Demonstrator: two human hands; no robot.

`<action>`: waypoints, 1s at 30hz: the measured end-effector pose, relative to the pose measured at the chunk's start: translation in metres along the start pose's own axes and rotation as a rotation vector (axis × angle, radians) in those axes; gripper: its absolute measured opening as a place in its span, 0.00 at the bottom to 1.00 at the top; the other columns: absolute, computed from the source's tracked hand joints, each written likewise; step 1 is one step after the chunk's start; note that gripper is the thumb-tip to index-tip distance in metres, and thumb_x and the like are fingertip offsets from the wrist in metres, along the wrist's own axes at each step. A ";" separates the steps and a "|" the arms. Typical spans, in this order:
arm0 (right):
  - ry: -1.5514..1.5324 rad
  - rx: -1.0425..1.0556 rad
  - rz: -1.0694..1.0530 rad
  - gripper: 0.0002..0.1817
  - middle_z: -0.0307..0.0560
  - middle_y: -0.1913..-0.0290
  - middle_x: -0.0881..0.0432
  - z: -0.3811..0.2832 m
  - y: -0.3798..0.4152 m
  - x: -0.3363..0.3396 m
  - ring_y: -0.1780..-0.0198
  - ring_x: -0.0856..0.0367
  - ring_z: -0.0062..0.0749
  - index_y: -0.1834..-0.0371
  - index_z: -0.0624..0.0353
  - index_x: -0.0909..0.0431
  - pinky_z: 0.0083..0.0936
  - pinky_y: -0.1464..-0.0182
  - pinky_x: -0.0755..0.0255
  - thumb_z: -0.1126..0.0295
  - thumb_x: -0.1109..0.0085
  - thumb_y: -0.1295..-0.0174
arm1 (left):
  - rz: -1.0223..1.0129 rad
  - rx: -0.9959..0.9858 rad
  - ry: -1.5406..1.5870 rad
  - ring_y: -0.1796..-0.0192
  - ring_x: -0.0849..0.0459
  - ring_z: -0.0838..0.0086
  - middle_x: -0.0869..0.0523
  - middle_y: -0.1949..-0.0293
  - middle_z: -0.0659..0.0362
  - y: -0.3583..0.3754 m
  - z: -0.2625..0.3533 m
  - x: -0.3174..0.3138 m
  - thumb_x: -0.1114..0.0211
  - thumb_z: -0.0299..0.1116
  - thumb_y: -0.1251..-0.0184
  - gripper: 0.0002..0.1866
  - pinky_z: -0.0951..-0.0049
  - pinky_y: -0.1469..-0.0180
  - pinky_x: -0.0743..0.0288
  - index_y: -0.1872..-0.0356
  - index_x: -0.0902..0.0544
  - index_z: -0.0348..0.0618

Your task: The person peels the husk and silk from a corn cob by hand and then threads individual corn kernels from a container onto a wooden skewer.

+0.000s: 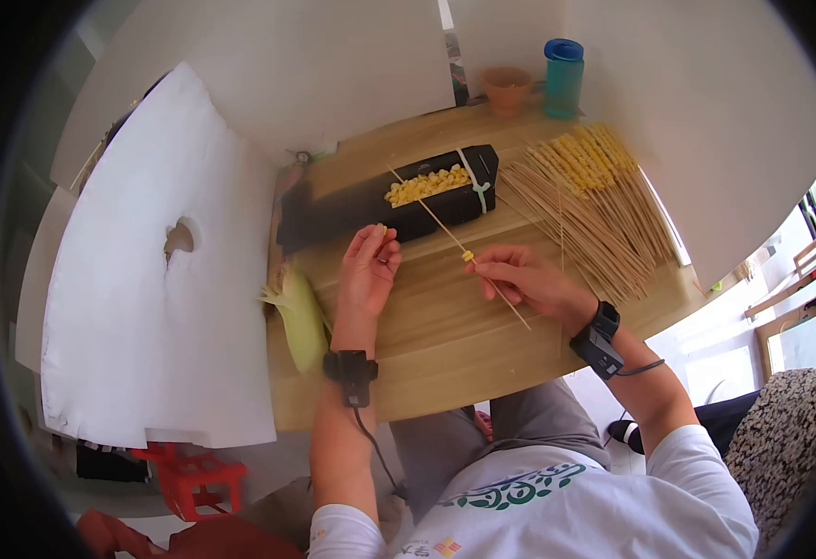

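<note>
My left hand (371,265) is raised in front of the black box, its thumb and fingertips pinching a small yellow corn kernel (383,229). Between the fingers of my right hand (524,278) is a thin wooden skewer (441,223), slanting up and left with its tip in front of the box. A few yellow kernels (467,255) are threaded on the skewer just ahead of my right fingertips. Loose corn kernels (427,186) fill the opening of the black box (427,221). An ear of corn in its husk (301,321) lies left of my left hand.
Many bare skewers (585,233) lie at the right of the wooden table (417,349), beside skewers loaded with kernels (590,158). At the back stand a terracotta pot (507,91) and a blue-lidded bottle (564,82). White panels (166,317) border the table; a red stool (194,480) is below left.
</note>
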State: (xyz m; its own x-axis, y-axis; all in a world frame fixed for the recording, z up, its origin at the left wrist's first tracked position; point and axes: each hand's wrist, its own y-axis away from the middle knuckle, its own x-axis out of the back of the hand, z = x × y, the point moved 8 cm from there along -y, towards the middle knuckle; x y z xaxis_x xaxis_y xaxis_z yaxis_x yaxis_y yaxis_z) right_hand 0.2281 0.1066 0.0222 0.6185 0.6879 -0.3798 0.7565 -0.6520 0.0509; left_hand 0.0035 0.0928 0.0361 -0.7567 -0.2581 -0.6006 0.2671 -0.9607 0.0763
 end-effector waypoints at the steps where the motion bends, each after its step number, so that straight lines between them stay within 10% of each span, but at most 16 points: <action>1: 0.033 0.005 -0.032 0.11 0.35 0.76 0.21 -0.001 -0.001 -0.004 0.83 0.37 0.09 0.53 0.61 0.20 0.10 0.81 0.46 0.66 0.45 0.30 | -0.011 0.014 0.051 0.65 0.19 0.76 0.15 0.62 0.56 -0.001 0.001 -0.001 0.36 0.29 0.32 0.05 0.81 0.65 0.26 0.58 0.19 0.43; 30: 0.213 -0.085 -0.129 0.09 0.33 0.79 0.21 0.006 0.005 -0.017 0.82 0.35 0.06 0.58 0.60 0.17 0.08 0.81 0.45 0.66 0.42 0.31 | 0.038 -0.077 0.185 0.65 0.20 0.79 0.14 0.60 0.59 -0.010 0.030 0.025 0.32 0.32 0.34 0.07 0.77 0.63 0.24 0.59 0.17 0.44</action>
State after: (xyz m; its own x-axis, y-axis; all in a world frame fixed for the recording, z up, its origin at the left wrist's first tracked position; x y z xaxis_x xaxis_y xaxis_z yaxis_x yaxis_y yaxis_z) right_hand 0.2199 0.0897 0.0235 0.5393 0.8214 -0.1854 0.8419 -0.5312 0.0957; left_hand -0.0363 0.0924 0.0441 -0.6248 -0.2636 -0.7349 0.3431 -0.9382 0.0448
